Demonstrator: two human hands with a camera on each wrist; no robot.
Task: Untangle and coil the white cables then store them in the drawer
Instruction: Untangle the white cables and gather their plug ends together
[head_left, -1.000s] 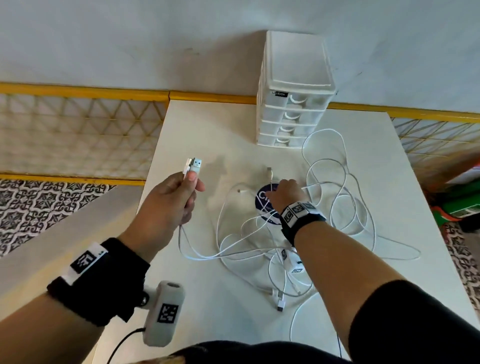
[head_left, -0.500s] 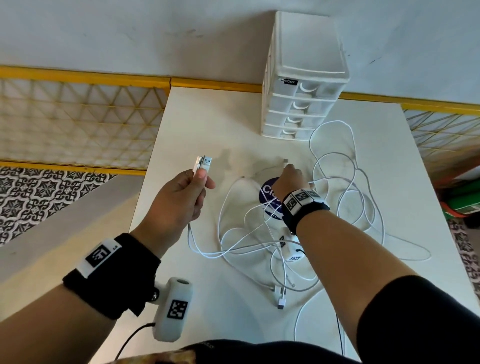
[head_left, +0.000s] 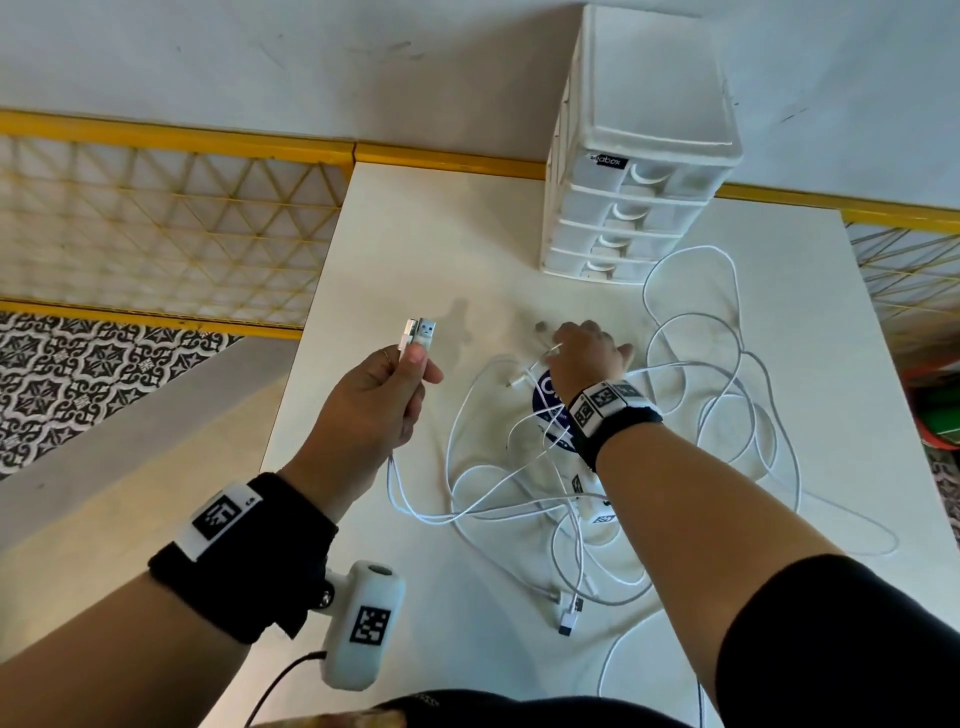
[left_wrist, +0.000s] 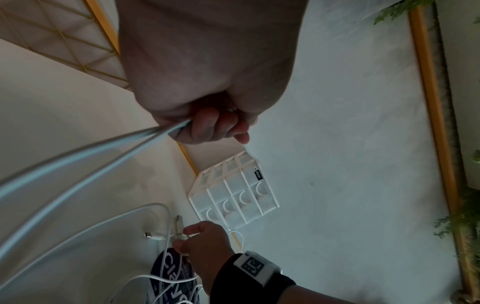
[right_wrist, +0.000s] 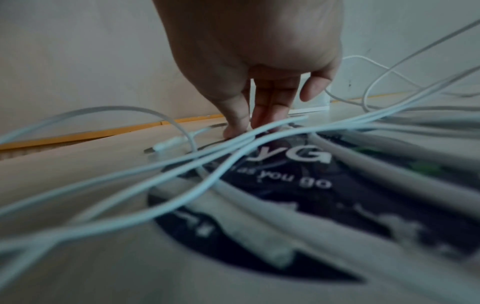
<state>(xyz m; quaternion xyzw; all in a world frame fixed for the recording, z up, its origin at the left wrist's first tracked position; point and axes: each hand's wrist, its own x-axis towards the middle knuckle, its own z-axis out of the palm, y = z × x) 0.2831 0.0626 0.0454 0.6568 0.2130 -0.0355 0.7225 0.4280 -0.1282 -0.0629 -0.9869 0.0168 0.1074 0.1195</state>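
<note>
We hold two plugs (head_left: 420, 332) side by side in the left hand (head_left: 371, 410), raised above the tabletop (head_left: 415, 249), thumb pressing them against the curled fingers; their two cords run out of the bottom of the fist, as the left wrist view shows (left_wrist: 155, 131), and drop into the heap. The right hand (head_left: 589, 353) is down on the tabletop at the far edge of the tangle, its grip closed in a pinch: in the left wrist view thumb and forefinger (left_wrist: 192, 228) nip a connector end (left_wrist: 179, 223) just beyond a round dark sticker (head_left: 545, 400). Another loose connector (left_wrist: 153, 236) lies just beside it.

The cables (head_left: 519, 499) are still a tangle, spread over the middle and right of the tabletop. Several strands cross over the sticker and over one another, and in the right wrist view they lie between the camera and the fingers (right_wrist: 270, 102), hiding the fingertips. Wide loops (head_left: 691, 322) reach toward the drawer unit (head_left: 639, 171), one passing just beside its base. More plug ends (head_left: 569, 616) lie at the near side of the heap, near our right forearm, which covers part of it.

The drawer unit stands at the far edge of the tabletop against the wall, four drawers, all shut. A yellow lattice rail (head_left: 156, 218) runs left of the tabletop, with patterned floor tiles (head_left: 78, 374) below it.
</note>
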